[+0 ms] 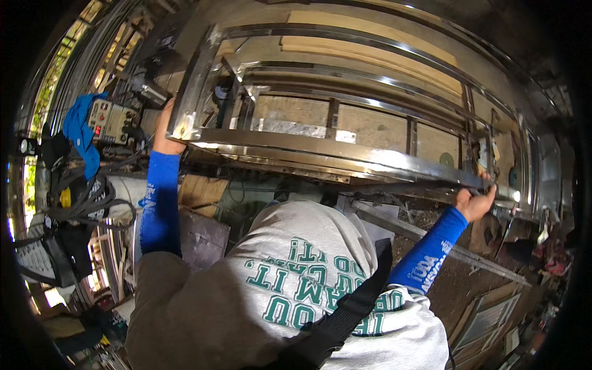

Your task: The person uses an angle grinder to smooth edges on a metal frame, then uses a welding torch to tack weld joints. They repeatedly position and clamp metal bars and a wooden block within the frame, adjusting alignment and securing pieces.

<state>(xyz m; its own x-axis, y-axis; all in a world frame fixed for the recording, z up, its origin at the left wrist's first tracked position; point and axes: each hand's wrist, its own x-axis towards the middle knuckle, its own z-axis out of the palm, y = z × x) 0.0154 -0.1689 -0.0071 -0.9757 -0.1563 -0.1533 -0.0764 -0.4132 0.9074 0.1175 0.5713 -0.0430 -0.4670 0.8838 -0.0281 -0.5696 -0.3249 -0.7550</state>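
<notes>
A long rectangular frame of shiny metal tubing point(296, 145) spans the view in front of me, with long rails across it and short pieces joining them. My left hand point(164, 131) is closed on its near left corner; the fingers are partly hidden behind the tube. At the near right part, my right hand point(477, 201) grips the front tube from below, fingers curled around it. Both forearms wear blue sleeves. Under the frame, a dark structure with crossbars shows through the gaps. A green disc point(446, 160) lies among them near the right end.
Left of the frame stands a box-shaped machine with knobs and a red display point(111, 121), beside a blue cloth point(81, 126). Black cables point(92, 209) hang below it. Wooden boards point(370, 57) lie beyond the frame. A long metal bar point(444, 246) crosses the ground at right.
</notes>
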